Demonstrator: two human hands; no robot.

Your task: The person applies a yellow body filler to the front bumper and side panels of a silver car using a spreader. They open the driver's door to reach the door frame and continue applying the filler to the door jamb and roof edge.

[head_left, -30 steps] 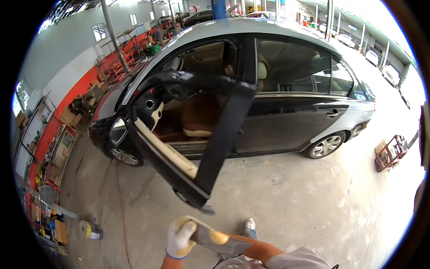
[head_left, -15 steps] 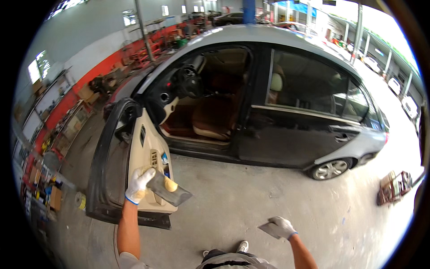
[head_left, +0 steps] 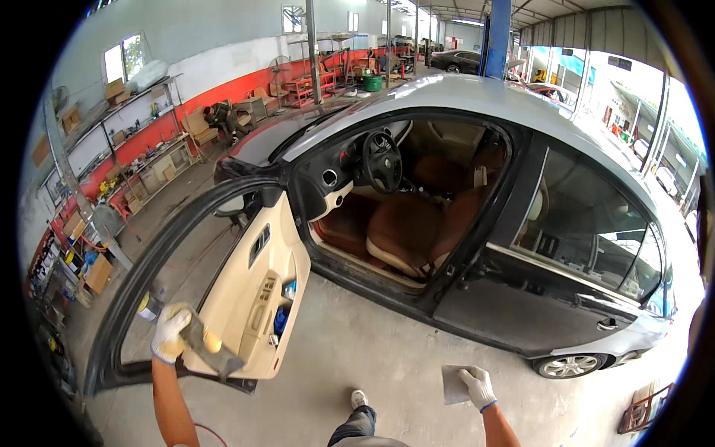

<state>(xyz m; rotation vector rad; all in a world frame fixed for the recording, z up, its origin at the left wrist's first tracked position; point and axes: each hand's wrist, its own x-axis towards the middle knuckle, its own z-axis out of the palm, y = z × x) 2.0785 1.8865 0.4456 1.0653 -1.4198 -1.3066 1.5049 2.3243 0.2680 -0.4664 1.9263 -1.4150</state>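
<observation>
My left hand, in a white and yellow glove, grips a dark flat spreader with a lump of yellow paste on it, over the lower part of the open front door. My right hand, also gloved, holds a thin grey flat scraper low at the right, over the concrete floor. The car has a dark side and silver roof; the door opening shows the steering wheel and brown seats.
A person is bent over near benches by the left wall. A cluttered shelf, a metal post and a cardboard box stand at the left. A small cart is at the lower right; other cars are behind.
The front door, earlier mid-view, is swung wide toward the left. My hands have moved apart, left with the paste, right with the scraper. The view has turned toward the left.
</observation>
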